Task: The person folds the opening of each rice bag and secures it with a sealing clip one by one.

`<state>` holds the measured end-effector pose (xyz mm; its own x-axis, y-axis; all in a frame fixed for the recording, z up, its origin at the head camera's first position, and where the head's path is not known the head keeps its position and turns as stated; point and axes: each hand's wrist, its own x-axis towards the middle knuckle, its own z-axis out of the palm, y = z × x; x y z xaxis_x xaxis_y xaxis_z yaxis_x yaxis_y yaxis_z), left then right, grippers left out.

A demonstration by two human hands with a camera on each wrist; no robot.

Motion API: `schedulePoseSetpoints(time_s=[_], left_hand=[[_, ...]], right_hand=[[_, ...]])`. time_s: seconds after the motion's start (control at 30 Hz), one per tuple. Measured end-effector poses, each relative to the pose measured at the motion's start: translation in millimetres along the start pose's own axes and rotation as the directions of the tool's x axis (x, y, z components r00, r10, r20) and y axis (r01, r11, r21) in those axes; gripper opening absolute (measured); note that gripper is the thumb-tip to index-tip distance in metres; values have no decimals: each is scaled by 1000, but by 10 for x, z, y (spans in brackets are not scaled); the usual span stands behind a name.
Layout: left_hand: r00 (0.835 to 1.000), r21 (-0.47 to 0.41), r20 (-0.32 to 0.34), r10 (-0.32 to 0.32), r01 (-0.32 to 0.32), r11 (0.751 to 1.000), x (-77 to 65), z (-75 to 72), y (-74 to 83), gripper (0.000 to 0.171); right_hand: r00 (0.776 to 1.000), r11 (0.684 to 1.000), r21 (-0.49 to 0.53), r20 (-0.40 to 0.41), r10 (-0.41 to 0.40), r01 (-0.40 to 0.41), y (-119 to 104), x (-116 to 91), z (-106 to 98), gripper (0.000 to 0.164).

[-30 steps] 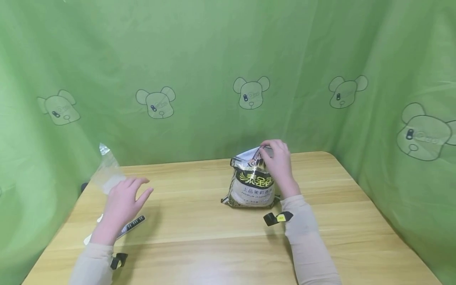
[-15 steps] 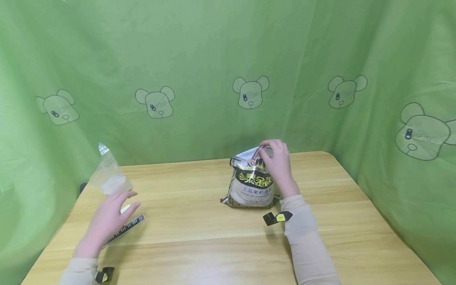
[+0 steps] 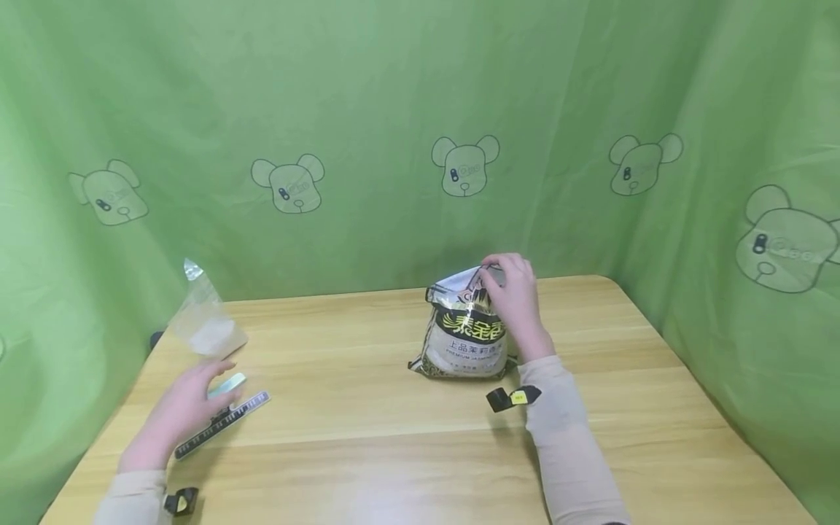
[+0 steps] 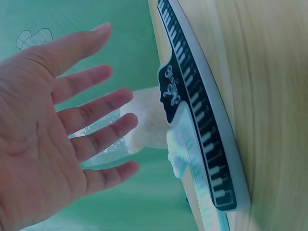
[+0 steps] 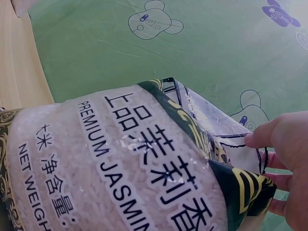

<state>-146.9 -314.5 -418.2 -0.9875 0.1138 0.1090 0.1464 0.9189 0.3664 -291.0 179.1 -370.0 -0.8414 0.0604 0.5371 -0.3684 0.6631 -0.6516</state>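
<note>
My right hand (image 3: 517,299) pinches the top edge of a jasmine rice bag (image 3: 464,356) that stands at the back of the table. Its mouth gapes a little, and grains show through the clear front in the right wrist view. Over on the left, my left hand (image 3: 179,410) hovers with spread, relaxed fingers and holds nothing. Beneath and beside it lie a black strip with a piano-key pattern (image 4: 197,103) and a mint-coloured strip (image 4: 190,154) with a similar edge. In the left wrist view the palm faces the camera, apart from both strips.
A clear plastic bag (image 3: 213,337) with white contents stands at the table's back left, its pointed top upright. The wooden table (image 3: 367,408) is backed by a green curtain (image 3: 374,219) with printed bear heads. A black band with a yellow label (image 3: 518,397) sits at the right wrist.
My left hand has drawn back to the left and nearer to me, uncovering the plastic bag and more of both strips. The right hand stays at the rice bag's top edge.
</note>
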Motion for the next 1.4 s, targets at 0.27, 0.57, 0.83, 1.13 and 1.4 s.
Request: schedulePoseSetpoints(time_s=[0.27,0.57,0.83,1.13,1.4], left_hand=[[998,53,51,-35,33,998,-17,2,-119,57],[993,108,104,-57,46,993,-29,-9,-169,45],[983,121,158,-92,74,990,-3,-4,-172,37],[976,112,178,-124,105,988,6,3,-127,34],[974,88,187,-129,114,990,-3,-39,-77,26]], right_hand=[[1000,1000,4,4,14,-14,3,6,11,21],[1000,1000,4,5,21,-21,9,19,16,20],[1000,1000,8,-1,15,-15,13,19,18,20],[1000,1000,15,-5,12,-12,14,14,15,20],[1000,1000,16,-7,11,-11,19,17,20,19]])
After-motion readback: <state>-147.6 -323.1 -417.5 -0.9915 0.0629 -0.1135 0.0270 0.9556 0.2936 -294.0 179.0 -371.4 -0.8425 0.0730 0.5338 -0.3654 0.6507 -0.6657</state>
